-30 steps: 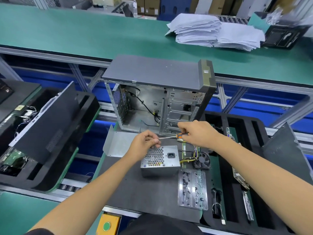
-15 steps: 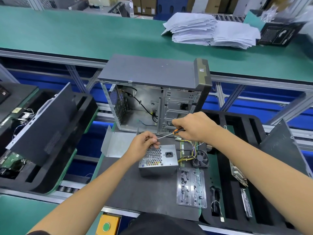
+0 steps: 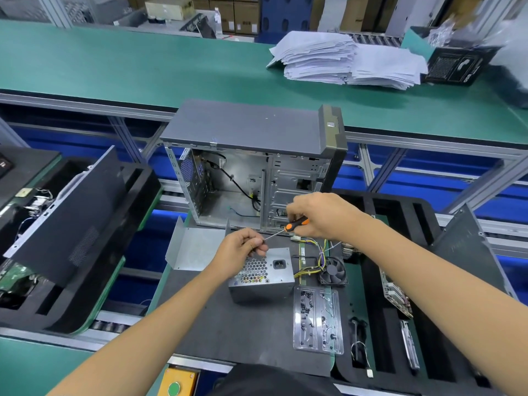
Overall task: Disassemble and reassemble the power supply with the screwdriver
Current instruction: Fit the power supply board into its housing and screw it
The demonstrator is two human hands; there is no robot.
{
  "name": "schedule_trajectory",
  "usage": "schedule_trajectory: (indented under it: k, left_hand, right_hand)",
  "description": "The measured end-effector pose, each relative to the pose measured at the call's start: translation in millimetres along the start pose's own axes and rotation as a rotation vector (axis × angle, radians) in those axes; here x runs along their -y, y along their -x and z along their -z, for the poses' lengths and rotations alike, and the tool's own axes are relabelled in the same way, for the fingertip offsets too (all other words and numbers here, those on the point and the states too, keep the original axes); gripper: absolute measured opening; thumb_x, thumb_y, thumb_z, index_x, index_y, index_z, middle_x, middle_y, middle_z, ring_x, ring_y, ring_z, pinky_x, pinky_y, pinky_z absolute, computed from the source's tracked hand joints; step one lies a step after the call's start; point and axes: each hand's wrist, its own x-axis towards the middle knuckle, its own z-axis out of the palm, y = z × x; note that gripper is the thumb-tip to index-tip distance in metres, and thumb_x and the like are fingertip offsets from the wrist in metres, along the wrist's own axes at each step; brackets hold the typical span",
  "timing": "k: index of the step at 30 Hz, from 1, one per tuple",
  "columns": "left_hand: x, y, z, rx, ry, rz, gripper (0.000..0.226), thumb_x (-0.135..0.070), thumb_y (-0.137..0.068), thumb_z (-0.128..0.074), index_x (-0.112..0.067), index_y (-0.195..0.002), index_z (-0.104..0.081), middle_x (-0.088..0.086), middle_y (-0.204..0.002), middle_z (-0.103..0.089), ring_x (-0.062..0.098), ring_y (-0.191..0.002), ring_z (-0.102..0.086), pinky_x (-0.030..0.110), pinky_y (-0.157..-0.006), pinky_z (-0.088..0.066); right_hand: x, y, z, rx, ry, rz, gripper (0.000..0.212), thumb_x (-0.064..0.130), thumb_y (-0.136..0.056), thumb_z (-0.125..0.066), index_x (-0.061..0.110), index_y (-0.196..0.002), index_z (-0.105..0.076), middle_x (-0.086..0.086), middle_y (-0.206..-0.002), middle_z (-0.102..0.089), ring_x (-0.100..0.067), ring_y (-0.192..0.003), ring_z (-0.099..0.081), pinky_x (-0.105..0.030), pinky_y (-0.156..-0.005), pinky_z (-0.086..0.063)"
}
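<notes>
Now R hand (image 3: 323, 215) grips screwdriver (image 3: 295, 224), tip at L fingers (image 3: 255, 242) above PSU (image 3: 263, 277).

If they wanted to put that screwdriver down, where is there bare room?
The dark mat is bare in front of the grey metal power supply box, left of the clear plastic tray. The long green bench is bare left of the white paper stacks. It is crowded right of the box: coloured wires, small black fan.
</notes>
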Motion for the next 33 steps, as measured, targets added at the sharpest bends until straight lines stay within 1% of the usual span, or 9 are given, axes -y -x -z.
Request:
schedule_trajectory:
  k: [2, 4, 6, 9, 12, 17, 23, 27, 33]
  left_hand:
    - [-2, 1, -2, 0.036, -0.009, 0.006, 0.017, -0.005, -0.103, -0.054, -0.011, -0.092, -0.065, 0.009, -0.083, -0.076, 0.019, -0.074, -0.072, 0.027, -0.066, -0.054]
    - [-4, 1, -6, 0.073, -0.018, 0.005, 0.015, -0.005, -0.102, -0.055, -0.01, -0.091, -0.065, 0.009, -0.082, -0.075, 0.02, -0.073, -0.071, 0.026, -0.066, -0.055]
    - [-5, 2, -9, 0.077, -0.005, 0.007, 0.015, -0.004, -0.102, -0.055, -0.009, -0.091, -0.065, 0.009, -0.08, -0.074, 0.02, -0.072, -0.069, 0.028, -0.067, -0.056]
    - [-5, 3, -13, 0.049, 0.039, 0.019, 0.015, -0.003, -0.102, -0.055, -0.008, -0.092, -0.065, 0.008, -0.081, -0.075, 0.019, -0.073, -0.07, 0.027, -0.067, -0.057]
    - [-5, 5, -19, 0.055, 0.058, 0.026, 0.013, -0.005, -0.101, -0.057, -0.009, -0.093, -0.066, 0.011, -0.087, -0.077, 0.019, -0.077, -0.072, 0.025, -0.066, -0.056]
    - [-5, 4, -26, 0.084, 0.039, 0.023, 0.01, -0.008, -0.1, -0.06, -0.011, -0.094, -0.067, 0.01, -0.09, -0.078, 0.022, -0.085, -0.074, 0.033, -0.074, -0.057]
    - [-9, 2, -30, 0.077, 0.052, 0.028, 0.008, -0.007, -0.099, -0.062, -0.01, -0.093, -0.067, 0.009, -0.088, -0.077, 0.016, -0.08, -0.073, 0.022, -0.065, -0.053]
    - [-9, 4, -35, 0.047, 0.201, 0.07, 0.008, -0.005, -0.099, -0.061, -0.009, -0.094, -0.066, 0.008, -0.085, -0.076, 0.014, -0.075, -0.07, 0.025, -0.064, -0.054]
    - [-12, 9, -49, -0.057, 0.526, 0.167, 0.012, -0.006, -0.102, -0.054, -0.006, -0.096, -0.064, 0.005, -0.08, -0.07, 0.01, -0.067, -0.065, 0.017, -0.06, -0.05]
  right_hand:
    - [0, 2, 1, -0.038, -0.139, -0.013, 0.013, 0.029, -0.083, -0.069, 0.031, -0.095, -0.065, 0.014, -0.097, -0.045, -0.005, -0.073, -0.051, -0.019, -0.056, -0.033]
    - [0, 3, 2, -0.058, -0.194, -0.006, 0.014, 0.022, -0.08, -0.068, 0.029, -0.092, -0.063, 0.012, -0.098, -0.04, -0.003, -0.065, -0.046, -0.015, -0.05, -0.026]
    - [2, 3, 3, -0.061, -0.23, 0.005, 0.014, 0.016, -0.078, -0.067, 0.026, -0.087, -0.062, 0.01, -0.096, -0.043, -0.002, -0.067, -0.047, -0.015, -0.051, -0.03]
    - [3, 2, 6, -0.132, -0.43, -0.021, 0.016, 0.006, -0.073, -0.071, 0.018, -0.083, -0.066, 0.006, -0.089, -0.057, -0.006, -0.077, -0.058, -0.021, -0.066, -0.046]
    - [4, 6, 7, -0.202, -0.573, -0.067, 0.018, 0.002, -0.072, -0.07, 0.018, -0.082, -0.068, 0.008, -0.087, -0.063, -0.008, -0.082, -0.062, -0.018, -0.072, -0.049]
    - [1, 9, 6, -0.183, -0.578, -0.074, 0.017, 0.002, -0.077, -0.068, 0.018, -0.08, -0.063, 0.006, -0.089, -0.06, -0.009, -0.083, -0.059, -0.025, -0.076, -0.05]
    - [-1, 11, 6, -0.206, -0.554, -0.047, 0.018, 0.002, -0.077, -0.067, 0.019, -0.08, -0.062, 0.007, -0.088, -0.058, -0.009, -0.084, -0.057, -0.025, -0.076, -0.049]
    - [-3, 12, 7, -0.238, -0.567, -0.046, 0.017, 0.001, -0.076, -0.066, 0.018, -0.078, -0.063, 0.005, -0.087, -0.058, -0.01, -0.084, -0.057, -0.022, -0.073, -0.046]
    - [-5, 14, 6, -0.271, -0.614, -0.066, 0.018, 0.0, -0.076, -0.066, 0.018, -0.078, -0.063, 0.005, -0.087, -0.058, -0.011, -0.084, -0.057, -0.023, -0.074, -0.047]
